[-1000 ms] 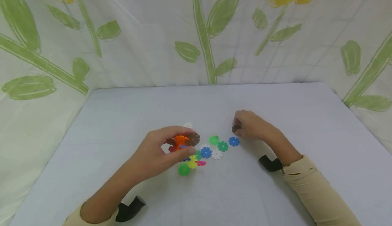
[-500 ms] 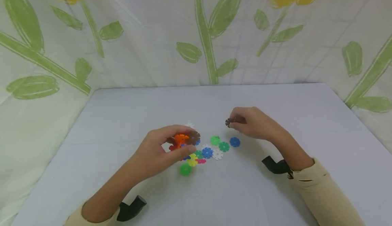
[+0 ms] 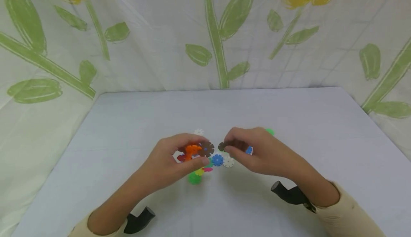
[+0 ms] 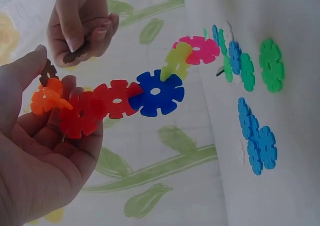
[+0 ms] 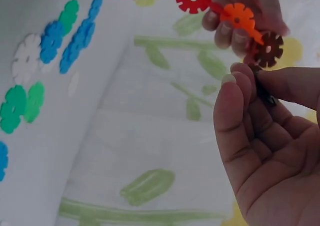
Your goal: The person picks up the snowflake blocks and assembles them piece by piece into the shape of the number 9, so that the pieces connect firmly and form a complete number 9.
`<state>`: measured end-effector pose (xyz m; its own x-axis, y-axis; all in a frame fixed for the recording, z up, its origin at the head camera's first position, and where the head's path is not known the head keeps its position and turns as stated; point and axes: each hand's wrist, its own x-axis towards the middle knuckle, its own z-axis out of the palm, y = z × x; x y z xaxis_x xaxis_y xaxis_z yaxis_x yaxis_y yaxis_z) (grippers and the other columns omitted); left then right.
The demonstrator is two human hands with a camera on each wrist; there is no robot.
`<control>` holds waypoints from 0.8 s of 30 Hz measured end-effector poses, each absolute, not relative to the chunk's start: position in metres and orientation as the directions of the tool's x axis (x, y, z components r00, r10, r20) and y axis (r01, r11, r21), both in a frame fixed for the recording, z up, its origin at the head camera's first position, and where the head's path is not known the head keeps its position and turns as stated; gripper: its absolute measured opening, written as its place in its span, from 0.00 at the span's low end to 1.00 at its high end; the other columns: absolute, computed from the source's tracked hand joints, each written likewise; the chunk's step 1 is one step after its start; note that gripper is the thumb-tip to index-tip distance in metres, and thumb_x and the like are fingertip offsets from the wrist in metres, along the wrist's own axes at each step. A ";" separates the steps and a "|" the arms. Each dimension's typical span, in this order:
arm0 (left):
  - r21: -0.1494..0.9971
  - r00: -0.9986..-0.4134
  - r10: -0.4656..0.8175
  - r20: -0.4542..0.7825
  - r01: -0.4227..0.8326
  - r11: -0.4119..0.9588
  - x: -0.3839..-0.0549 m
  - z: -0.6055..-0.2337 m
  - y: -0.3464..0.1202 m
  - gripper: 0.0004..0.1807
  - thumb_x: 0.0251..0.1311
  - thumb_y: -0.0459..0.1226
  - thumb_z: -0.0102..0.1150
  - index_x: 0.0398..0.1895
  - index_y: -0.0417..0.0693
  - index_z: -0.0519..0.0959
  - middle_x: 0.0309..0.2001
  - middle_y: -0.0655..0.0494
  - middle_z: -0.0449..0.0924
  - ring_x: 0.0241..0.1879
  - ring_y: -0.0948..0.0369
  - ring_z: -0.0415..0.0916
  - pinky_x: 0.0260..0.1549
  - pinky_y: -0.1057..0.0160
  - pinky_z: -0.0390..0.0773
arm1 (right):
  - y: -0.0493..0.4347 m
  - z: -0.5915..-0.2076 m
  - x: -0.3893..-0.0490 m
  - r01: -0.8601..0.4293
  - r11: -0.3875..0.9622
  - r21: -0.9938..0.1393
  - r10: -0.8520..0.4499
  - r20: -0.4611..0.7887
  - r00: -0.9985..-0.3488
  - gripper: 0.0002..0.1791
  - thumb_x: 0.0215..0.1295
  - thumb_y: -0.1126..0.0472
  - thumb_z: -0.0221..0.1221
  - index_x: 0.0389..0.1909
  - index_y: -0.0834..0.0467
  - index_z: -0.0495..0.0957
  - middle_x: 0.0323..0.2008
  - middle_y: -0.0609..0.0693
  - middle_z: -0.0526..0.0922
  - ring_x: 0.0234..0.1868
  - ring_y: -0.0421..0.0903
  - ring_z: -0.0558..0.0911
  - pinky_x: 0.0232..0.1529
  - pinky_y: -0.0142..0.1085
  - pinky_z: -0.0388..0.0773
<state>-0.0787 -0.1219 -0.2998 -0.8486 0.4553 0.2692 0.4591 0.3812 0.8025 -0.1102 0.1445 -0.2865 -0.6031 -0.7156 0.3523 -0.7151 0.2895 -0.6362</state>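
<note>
My left hand [image 3: 168, 155] holds a chain of slotted plastic snowflake discs. In the left wrist view the chain runs from a brown disc [image 4: 48, 72] through an orange disc [image 4: 47, 96], red discs [image 4: 117, 99] and a dark blue disc [image 4: 165, 97] to a yellow disc [image 4: 177, 61] and a pink disc [image 4: 199, 50]. Between thumb and fingertips, my right hand [image 3: 258, 151] pinches a separate dark brown disc [image 5: 265, 92], mostly hidden by the fingers. This disc is just right of the chain's brown end, with a small gap between them in the head view.
Loose discs lie on the white table [image 3: 154, 116]: a blue one [image 3: 217, 160], white ones [image 3: 228, 161], a green one [image 3: 194, 178] and several others, some partly behind the hands. A white disc [image 3: 198, 132] lies behind the left hand. A flower-printed curtain [image 3: 154, 51] hangs behind the table.
My right hand lifted the dark brown disc from the right side and brought it left, close to the chain. The left hand stays nearly in place with the chain.
</note>
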 end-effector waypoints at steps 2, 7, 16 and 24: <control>0.800 -0.842 0.461 0.280 0.470 0.373 -0.078 -0.299 -0.121 0.20 0.59 0.42 0.73 0.55 0.57 0.82 0.46 0.69 0.83 0.43 0.65 0.79 0.35 0.62 0.81 | 0.141 -0.284 -0.105 -0.726 0.266 -0.634 -0.718 0.373 -0.588 0.08 0.68 0.68 0.61 0.40 0.51 0.78 0.32 0.35 0.81 0.29 0.33 0.79 0.28 0.32 0.80; 0.793 -0.826 0.471 0.309 0.497 0.353 -0.078 -0.299 -0.121 0.21 0.58 0.42 0.74 0.55 0.55 0.83 0.45 0.68 0.83 0.40 0.63 0.78 0.31 0.63 0.81 | 0.137 -0.283 -0.099 -0.750 0.221 -0.623 -0.715 0.420 -0.559 0.09 0.68 0.70 0.61 0.42 0.52 0.79 0.33 0.37 0.81 0.30 0.33 0.78 0.29 0.29 0.79; 0.790 -0.817 0.486 0.310 0.506 0.347 -0.077 -0.299 -0.121 0.20 0.57 0.41 0.74 0.54 0.56 0.83 0.46 0.69 0.83 0.43 0.65 0.79 0.35 0.61 0.83 | 0.135 -0.286 -0.098 -0.766 0.222 -0.603 -0.703 0.446 -0.554 0.08 0.67 0.69 0.63 0.42 0.54 0.80 0.33 0.36 0.81 0.28 0.31 0.77 0.29 0.27 0.78; 0.766 -0.796 0.498 0.344 0.545 0.341 -0.077 -0.298 -0.123 0.20 0.58 0.40 0.73 0.54 0.50 0.84 0.45 0.67 0.84 0.43 0.66 0.80 0.39 0.63 0.83 | 0.130 -0.290 -0.096 -0.776 0.196 -0.600 -0.705 0.464 -0.537 0.08 0.66 0.71 0.63 0.42 0.56 0.79 0.28 0.36 0.78 0.26 0.30 0.74 0.27 0.26 0.77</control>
<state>-0.0768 -0.1228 -0.2981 -0.7959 0.4979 0.3444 0.5449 0.3413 0.7659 -0.0962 0.1300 -0.2897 -0.5366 -0.7047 0.4641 -0.7757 0.1955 -0.6001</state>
